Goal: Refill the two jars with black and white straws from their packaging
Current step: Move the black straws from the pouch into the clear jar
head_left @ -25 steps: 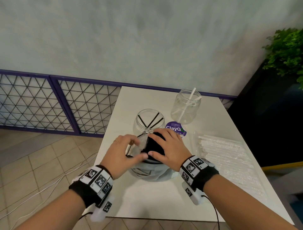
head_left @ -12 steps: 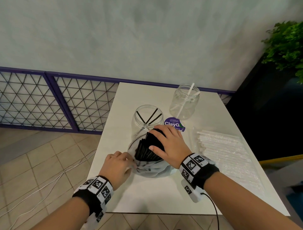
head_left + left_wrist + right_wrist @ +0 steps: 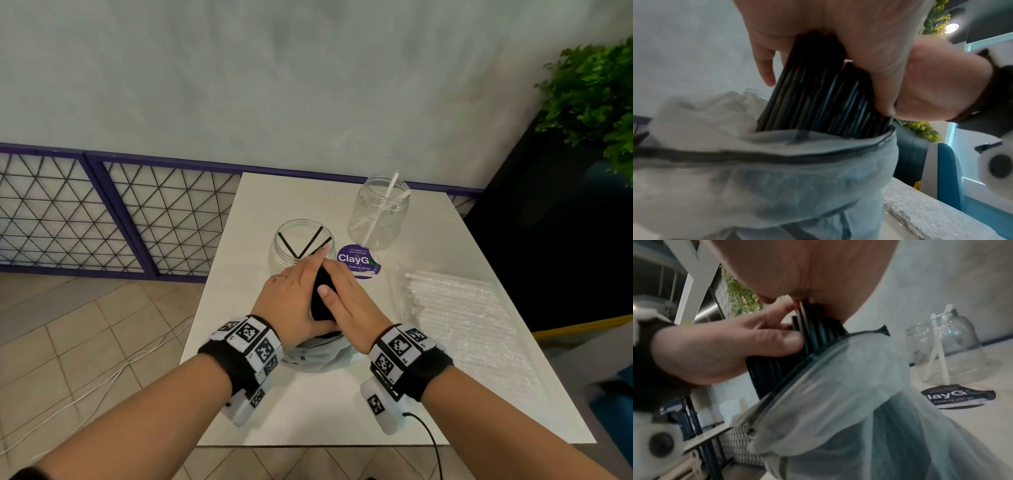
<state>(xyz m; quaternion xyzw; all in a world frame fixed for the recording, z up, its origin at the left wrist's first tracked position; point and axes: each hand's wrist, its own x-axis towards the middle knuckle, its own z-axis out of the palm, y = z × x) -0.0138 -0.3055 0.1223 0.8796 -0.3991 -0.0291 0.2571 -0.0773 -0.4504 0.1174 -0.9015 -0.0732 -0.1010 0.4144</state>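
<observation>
A thick bundle of black straws stands upright, half out of its clear plastic bag, near the table's front. My left hand grips the bundle from the left and my right hand from the right. In the left wrist view the black straws rise from the bag, which is bunched down. The right wrist view shows my left thumb pressed on the straws. Just behind stands a clear jar holding three black straws. Farther right, a second jar holds two white straws.
A pack of white straws in clear wrap lies on the white table at the right. A purple round sticker sits between the jars. A purple mesh fence runs along the left, and a plant is at the right.
My left hand has left the bag's rim and come up to clasp the black straw bundle opposite my right hand. The bag now sits lower around the straws.
</observation>
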